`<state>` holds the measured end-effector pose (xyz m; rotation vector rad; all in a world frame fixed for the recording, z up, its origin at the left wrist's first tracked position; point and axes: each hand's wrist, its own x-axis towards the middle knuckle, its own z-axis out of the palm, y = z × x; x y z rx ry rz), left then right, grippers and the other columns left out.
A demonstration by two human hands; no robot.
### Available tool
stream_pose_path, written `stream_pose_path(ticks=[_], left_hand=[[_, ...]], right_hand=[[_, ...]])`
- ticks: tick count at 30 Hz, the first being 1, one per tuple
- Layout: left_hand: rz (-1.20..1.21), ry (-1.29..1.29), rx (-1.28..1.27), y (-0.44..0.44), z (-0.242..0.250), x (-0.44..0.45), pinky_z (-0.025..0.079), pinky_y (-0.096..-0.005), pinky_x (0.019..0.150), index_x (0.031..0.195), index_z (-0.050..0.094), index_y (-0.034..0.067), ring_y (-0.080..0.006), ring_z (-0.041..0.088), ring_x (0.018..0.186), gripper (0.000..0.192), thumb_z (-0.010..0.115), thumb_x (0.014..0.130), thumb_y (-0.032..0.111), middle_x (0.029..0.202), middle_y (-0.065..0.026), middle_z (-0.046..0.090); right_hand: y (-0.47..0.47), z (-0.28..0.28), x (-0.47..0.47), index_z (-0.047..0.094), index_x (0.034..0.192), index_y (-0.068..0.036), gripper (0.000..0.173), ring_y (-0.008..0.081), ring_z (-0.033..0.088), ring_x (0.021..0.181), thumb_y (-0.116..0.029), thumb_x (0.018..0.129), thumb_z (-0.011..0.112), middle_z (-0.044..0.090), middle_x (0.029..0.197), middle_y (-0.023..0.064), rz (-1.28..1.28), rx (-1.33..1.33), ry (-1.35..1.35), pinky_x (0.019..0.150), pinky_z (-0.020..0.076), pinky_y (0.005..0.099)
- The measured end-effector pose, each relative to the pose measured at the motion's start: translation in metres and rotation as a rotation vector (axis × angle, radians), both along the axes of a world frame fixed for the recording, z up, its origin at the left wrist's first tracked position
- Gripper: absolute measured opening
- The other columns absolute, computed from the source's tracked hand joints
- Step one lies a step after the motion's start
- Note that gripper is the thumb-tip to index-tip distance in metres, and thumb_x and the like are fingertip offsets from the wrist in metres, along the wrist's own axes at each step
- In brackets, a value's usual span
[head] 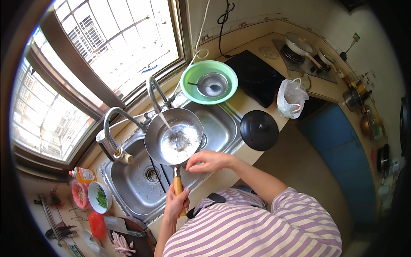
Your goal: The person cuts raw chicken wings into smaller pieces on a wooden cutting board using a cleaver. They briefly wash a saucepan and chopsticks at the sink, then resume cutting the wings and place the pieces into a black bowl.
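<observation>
My left hand (177,201) grips the wooden handle (177,184) of a metal frying pan (154,146). The pan sits over the divider of the double stainless-steel sink (128,196). A stream of water (166,121) falls into it from the rear curved faucet (153,93), and dark residue shows in the water on its bottom. My right hand (207,161) hovers at the pan's near right rim with fingers loosely curled. Nothing shows in that hand, though its palm side is partly hidden, and I cannot tell whether it touches the rim.
A green basin (186,82) holding a metal bowl (221,93) stands behind the sink. A black lid (259,130) lies right, near a white plastic bag (291,99) and an induction cooktop (253,77). Left are a bowl of chopped greens (101,197), a cleaver (115,224) and sliced meat (121,244).
</observation>
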<state>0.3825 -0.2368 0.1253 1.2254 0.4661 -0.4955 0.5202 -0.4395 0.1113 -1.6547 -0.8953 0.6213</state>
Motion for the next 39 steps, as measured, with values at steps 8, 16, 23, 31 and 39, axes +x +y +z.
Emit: stream_pose_path(ticks=[8, 16, 23, 31, 39], left_hand=[[-0.032, 0.007, -0.008, 0.007, 0.009, -0.013, 0.037, -0.0263, 0.033, 0.097, 0.039, 0.007, -0.0112, 0.042, 0.040, 0.028, 0.064, 0.085, 0.004, 0.065, -0.0027, 0.045], [-0.005, 0.008, -0.040, 0.006, 0.013, -0.023, 0.035, -0.0259, 0.033, 0.097, 0.039, 0.007, -0.0104, 0.042, 0.040, 0.028, 0.064, 0.085, 0.003, 0.065, -0.0018, 0.044], [0.028, -0.010, -0.018, 0.002, 0.011, -0.026, 0.034, -0.0250, 0.035, 0.098, 0.039, 0.007, -0.0101, 0.042, 0.041, 0.029, 0.064, 0.085, 0.003, 0.065, -0.0012, 0.043], [0.047, 0.003, -0.030, -0.008, 0.007, -0.025, 0.036, -0.0247, 0.034, 0.100, 0.039, 0.008, -0.0094, 0.042, 0.041, 0.029, 0.064, 0.085, 0.003, 0.066, -0.0011, 0.044], [0.054, 0.012, -0.046, -0.020, -0.004, -0.024, 0.036, -0.0237, 0.035, 0.099, 0.040, 0.008, -0.0089, 0.042, 0.043, 0.028, 0.064, 0.085, 0.005, 0.067, -0.0008, 0.044]], right_hand=[[-0.088, -0.085, 0.052, 0.072, 0.093, -0.007, 0.018, 0.0163, 0.068, 0.079, -0.022, 0.090, 0.063, 0.071, 0.086, 0.0093, -0.854, -0.599, -0.359, 0.072, 0.0531, 0.0282], [-0.134, -0.113, 0.178, 0.049, 0.114, -0.008, 0.043, 0.0172, 0.062, 0.082, -0.047, 0.097, 0.050, 0.057, 0.105, 0.0056, -1.239, 0.053, 0.513, 0.059, 0.0485, 0.0281], [-0.105, -0.108, 0.195, 0.050, 0.111, -0.012, 0.023, 0.0175, 0.062, 0.077, -0.031, 0.100, 0.044, 0.058, 0.102, 0.0031, -1.350, 0.162, 0.597, 0.057, 0.0489, 0.0305], [-0.083, -0.113, 0.178, 0.054, 0.102, -0.009, 0.021, 0.0170, 0.062, 0.071, -0.030, 0.098, 0.050, 0.059, 0.092, 0.0029, -1.316, 0.286, 0.662, 0.052, 0.0477, 0.0292], [-0.090, -0.105, 0.176, 0.052, 0.105, -0.013, 0.019, 0.0155, 0.062, 0.075, -0.030, 0.099, 0.050, 0.058, 0.095, 0.0012, -1.251, 0.305, 0.738, 0.057, 0.0464, 0.0277]])
